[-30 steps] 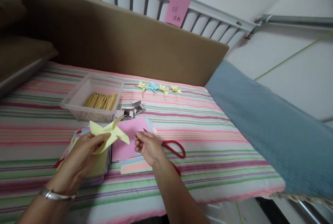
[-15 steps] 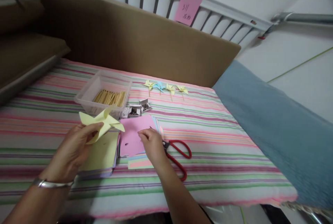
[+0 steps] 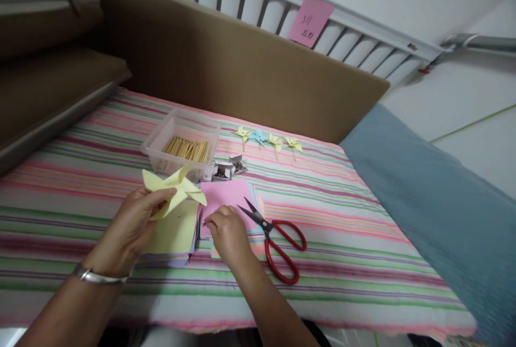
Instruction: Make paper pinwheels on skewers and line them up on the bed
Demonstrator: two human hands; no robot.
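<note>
My left hand [image 3: 139, 218] pinches a pale yellow paper pinwheel [image 3: 177, 194] with four folded blades, held above a stack of yellow paper squares [image 3: 175, 231]. Over the pink paper [image 3: 226, 194], my right hand [image 3: 229, 234] has thumb and forefinger closed at a small dark tack-like piece [image 3: 205, 223], too small to make out fully. Just right of that hand, scissors [image 3: 266, 226] with red handles lie with their blades apart. Behind the pink sheets stand small open boxes [image 3: 221, 171] of dark bits.
A clear plastic tub [image 3: 151, 148] holds many short wooden sticks [image 3: 187, 149]. Several finished pinwheels [image 3: 258, 136] on sticks lie in a row near the tall brown board [image 3: 242, 78]. Brown padded pieces [image 3: 52, 84] stand at left. A striped cloth [image 3: 363, 261] covers the table.
My right hand has moved left and down across the pink paper to the small dark piece, uncovering the scissor blades. My left hand still holds the pinwheel. The whole view has shifted slightly.
</note>
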